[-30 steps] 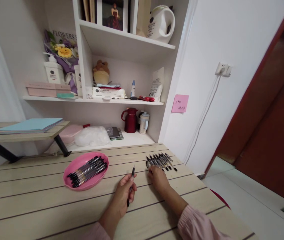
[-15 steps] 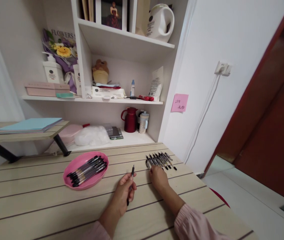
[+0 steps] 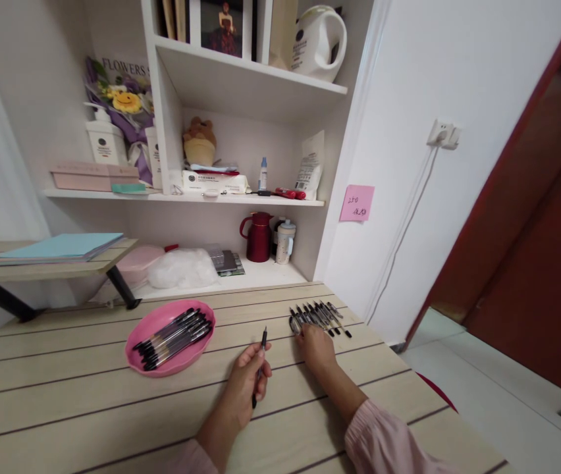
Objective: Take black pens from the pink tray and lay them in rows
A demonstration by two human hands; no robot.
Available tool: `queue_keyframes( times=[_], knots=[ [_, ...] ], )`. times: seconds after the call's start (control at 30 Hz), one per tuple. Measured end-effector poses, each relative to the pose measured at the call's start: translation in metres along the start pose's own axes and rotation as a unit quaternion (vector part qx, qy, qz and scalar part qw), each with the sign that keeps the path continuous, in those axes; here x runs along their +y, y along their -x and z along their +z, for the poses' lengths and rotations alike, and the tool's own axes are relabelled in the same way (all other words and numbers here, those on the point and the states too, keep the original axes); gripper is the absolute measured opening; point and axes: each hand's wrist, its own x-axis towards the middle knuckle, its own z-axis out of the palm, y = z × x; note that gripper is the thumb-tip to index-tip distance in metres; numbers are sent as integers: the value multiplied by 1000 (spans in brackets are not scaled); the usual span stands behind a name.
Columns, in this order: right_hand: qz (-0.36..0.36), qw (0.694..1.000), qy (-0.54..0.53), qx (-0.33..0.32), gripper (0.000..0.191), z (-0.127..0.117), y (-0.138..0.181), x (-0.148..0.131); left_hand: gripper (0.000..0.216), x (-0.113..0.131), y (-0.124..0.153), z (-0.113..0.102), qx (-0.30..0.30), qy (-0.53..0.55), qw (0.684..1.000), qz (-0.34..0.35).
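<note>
My left hand (image 3: 247, 378) is wrapped round a pen (image 3: 263, 339), its uncapped tip pointing up and away from me. To the right, my right hand (image 3: 317, 349) reaches down to the tabletop with its fingers pressed together. Whatever they pinch is hidden beneath them. Just beyond those fingers several black pens (image 3: 327, 315) lie side by side in a slanting row, and a small black pen cap (image 3: 348, 334) is at the near right end. A pink bowl (image 3: 135, 365) with a wavy rim stands on the left. Several pens with black caps (image 3: 176, 339) lie in it.
The slatted wooden table (image 3: 152, 421) meets a white shelf unit at the back. A small raised stand (image 3: 63, 273) bears blue paper (image 3: 63, 247) at far left. A dark red jug (image 3: 259, 237) and a light cup (image 3: 285, 242) stand on the lowest shelf.
My right hand has shifted very slightly at the near edge of the pen row. My left hand keeps the pen in the same pose.
</note>
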Motion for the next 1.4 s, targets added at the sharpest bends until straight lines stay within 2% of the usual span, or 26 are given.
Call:
queue_keyframes(
  times=[0.3,0.8,1.0,1.1,1.17,1.2,1.27,1.33,1.4],
  knots=[
    [-4,1000,4,4,23,2,-7,-6,41,1,0,1,4,4,1000,2],
    [14,1000,13,17,22,6,-11,1,40,1,0,1,3,11,1000,-1],
    [22,999,-20,36,22,-9,-6,-6,33,-1,-2,-1,1,36,999,-4],
    [-5,996,-93,10,21,-20,13,-18,24,0,-3,-2,21,101,995,-5],
    [-61,980,-184,-47,26,-22,32,-29,21,2,-3,-1,38,171,985,0],
    [-88,963,-239,-83,29,-21,43,-35,20,3,-4,-1,49,200,978,4],
    [-124,922,-344,-126,21,-18,62,-47,17,5,-4,-1,71,234,970,10],
    [-144,892,-412,-115,10,-14,78,-58,16,5,-4,0,88,241,966,11],
    [-134,883,-442,-86,6,-9,87,-67,15,5,-5,0,93,242,966,13]
  ],
)
